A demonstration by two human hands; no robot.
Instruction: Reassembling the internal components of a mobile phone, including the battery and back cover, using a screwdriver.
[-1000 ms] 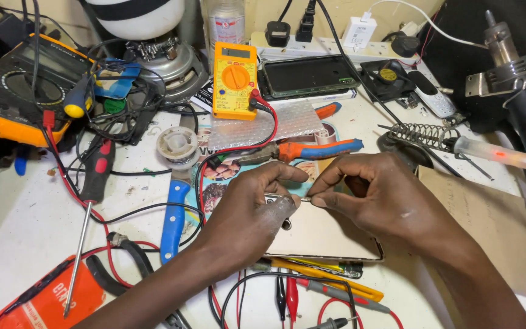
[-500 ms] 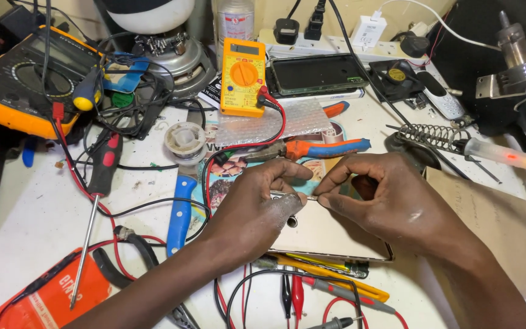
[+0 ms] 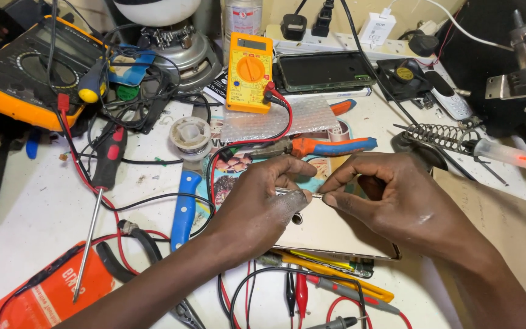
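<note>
Both my hands meet over a pale, flat device back [image 3: 336, 234] lying on the white bench. My left hand [image 3: 263, 204] pinches one end of a thin silvery metal piece [image 3: 302, 194] between thumb and forefinger. My right hand [image 3: 397, 198] pinches the other end with thumb and fingertips. The piece is small and mostly hidden by my fingers. A small round hole in the device back shows just below my left thumb.
Yellow multimeter [image 3: 249, 72], larger orange meter [image 3: 22, 76], dark phone [image 3: 324, 70], bubble wrap [image 3: 281, 119], orange-blue pliers [image 3: 327, 146], blue-handled knife [image 3: 184, 204], red screwdriver [image 3: 101, 189], solder spool [image 3: 190, 134], soldering iron in coil stand [image 3: 458, 140], red and black leads [image 3: 299, 292], brown card [image 3: 506, 231].
The camera view shifted slightly. My hands stay together over the device back, fingers adjusting their pinch on the small metal piece.
</note>
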